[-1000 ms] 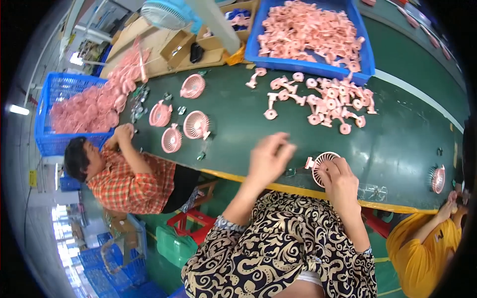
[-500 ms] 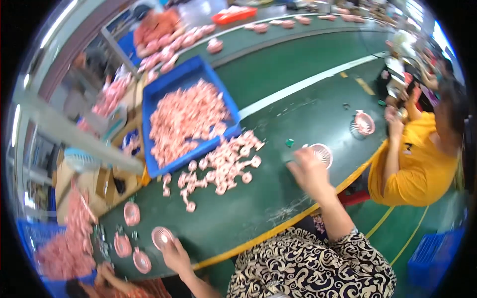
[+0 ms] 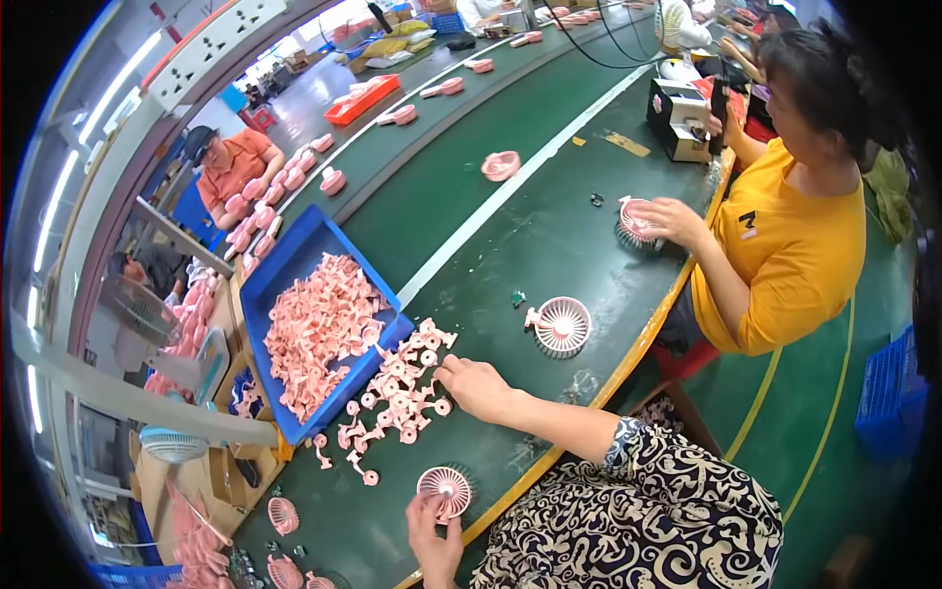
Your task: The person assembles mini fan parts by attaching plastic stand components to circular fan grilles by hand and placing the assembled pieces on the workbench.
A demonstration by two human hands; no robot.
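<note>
- Right hand (image 3: 479,391) has left the round grille (image 3: 564,326) lying free, reaching the pink parts (image 3: 397,402); its grip I cannot tell.
- Left hand (image 3: 435,543) pinches a second grille (image 3: 446,485).

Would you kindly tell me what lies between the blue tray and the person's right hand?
In the head view, small loose pink parts lie on the green table between the blue tray and the right hand.

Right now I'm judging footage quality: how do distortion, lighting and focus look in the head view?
Head view: black swallows the corners, and the metal pole bends near the rim; a ceiling tube light glares at left; the pink fan grille that the left hand touches shows distinct ribs.
</note>
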